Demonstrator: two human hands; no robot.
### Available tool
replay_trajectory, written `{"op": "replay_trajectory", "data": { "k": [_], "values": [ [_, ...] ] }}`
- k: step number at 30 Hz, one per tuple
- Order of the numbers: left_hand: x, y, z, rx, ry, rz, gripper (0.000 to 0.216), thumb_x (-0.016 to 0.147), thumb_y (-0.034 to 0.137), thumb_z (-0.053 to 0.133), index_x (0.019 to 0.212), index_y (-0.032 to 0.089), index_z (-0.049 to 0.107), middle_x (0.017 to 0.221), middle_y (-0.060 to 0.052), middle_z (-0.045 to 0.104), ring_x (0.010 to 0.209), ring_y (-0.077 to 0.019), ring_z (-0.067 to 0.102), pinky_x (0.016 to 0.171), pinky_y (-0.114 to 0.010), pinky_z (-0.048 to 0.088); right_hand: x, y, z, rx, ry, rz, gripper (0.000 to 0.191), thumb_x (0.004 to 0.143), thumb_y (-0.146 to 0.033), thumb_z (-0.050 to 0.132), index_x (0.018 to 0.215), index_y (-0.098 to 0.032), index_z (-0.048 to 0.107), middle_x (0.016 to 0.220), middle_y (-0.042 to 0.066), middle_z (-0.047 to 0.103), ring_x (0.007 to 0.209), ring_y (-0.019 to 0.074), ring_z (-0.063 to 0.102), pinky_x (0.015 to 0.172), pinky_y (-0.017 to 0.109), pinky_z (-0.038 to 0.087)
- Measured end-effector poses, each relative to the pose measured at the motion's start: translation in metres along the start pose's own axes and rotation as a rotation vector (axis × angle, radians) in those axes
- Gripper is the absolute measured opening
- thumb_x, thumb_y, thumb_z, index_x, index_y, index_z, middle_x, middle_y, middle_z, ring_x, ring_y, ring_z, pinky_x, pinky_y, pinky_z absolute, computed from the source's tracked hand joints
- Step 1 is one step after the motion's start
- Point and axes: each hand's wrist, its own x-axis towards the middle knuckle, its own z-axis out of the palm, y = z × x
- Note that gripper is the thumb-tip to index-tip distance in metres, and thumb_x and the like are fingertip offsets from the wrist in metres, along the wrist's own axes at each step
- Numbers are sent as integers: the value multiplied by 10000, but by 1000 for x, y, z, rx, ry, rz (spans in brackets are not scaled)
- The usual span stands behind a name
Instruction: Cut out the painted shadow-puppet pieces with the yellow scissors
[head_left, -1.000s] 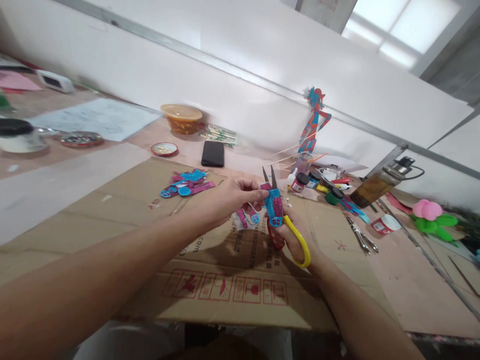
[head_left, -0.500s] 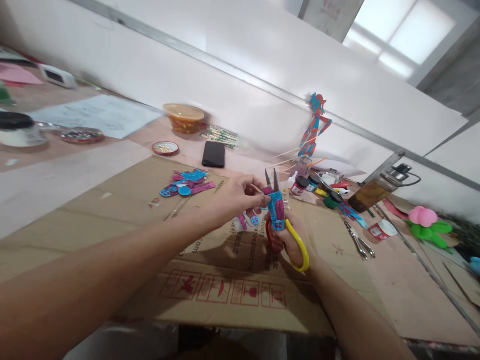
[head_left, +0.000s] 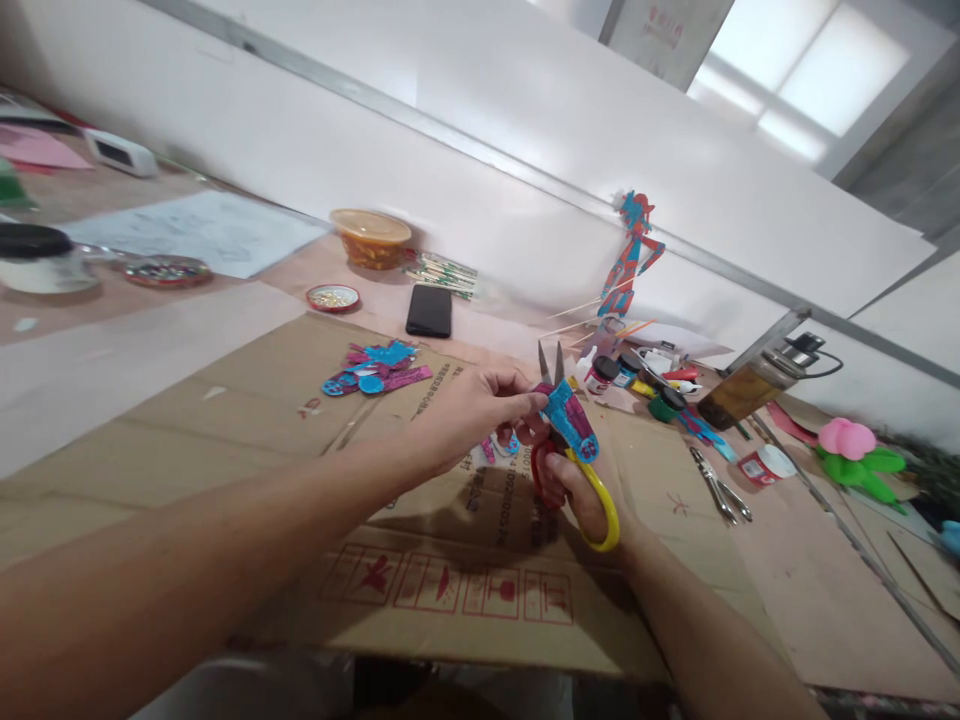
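Blue-and-purple cutout is looking light and thin, probably painted card: stiff enough to be holding its shape, yet likely to crease under a hard squeeze, and not seeming slippery. Its upper left edge is offering a sound hold, and the left hand is pinching it there between thumb and fingers, leaving the rounded, dotted end standing free toward the lower right. It is hanging above the cardboard, just to the right of those fingers and in front of the scissors, hiding part of them. The right hand is gripping the scissors by the handles, its fingers wrapping them below the cutout; the blades are standing parted, and whether they are touching the cutout is impossible to tell.
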Motion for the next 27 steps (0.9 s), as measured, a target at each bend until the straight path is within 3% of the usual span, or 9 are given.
{"op": "replay_trajectory", "data": {
  "k": [6,10,21,27],
  "values": [
    [-3,3,4,4,-23,-24,457,742,607,948,662,212,731,660,-37,712,592,-147,564,541,-272,413,-3,-2,-2,-104,6,-7,373,1007,-570,698,844,-271,546,683,-18,524,599,182,472,533,321,426],
    [-4,4,6,21,-12,-21,474,717,640,940,638,228,718,661,-36,714,582,-149,544,529,-275,384,-2,-2,-3,-153,16,-13,393,1023,-584,665,815,-278,532,673,-11,515,594,191,457,519,330,412],
    [-8,4,13,34,17,-6,363,821,485,853,574,274,692,563,-11,623,568,-187,525,550,-320,376,-1,-25,4,-190,12,-113,366,1047,-620,644,921,-283,573,680,-28,521,575,181,469,541,323,439],
    [-12,-1,18,40,80,38,329,855,421,813,601,280,659,624,-15,661,657,-221,619,619,-329,462,-1,-10,0,-67,-47,-112,274,1047,-552,629,1032,-280,604,670,-39,500,547,185,452,515,320,415]
  ]
}}
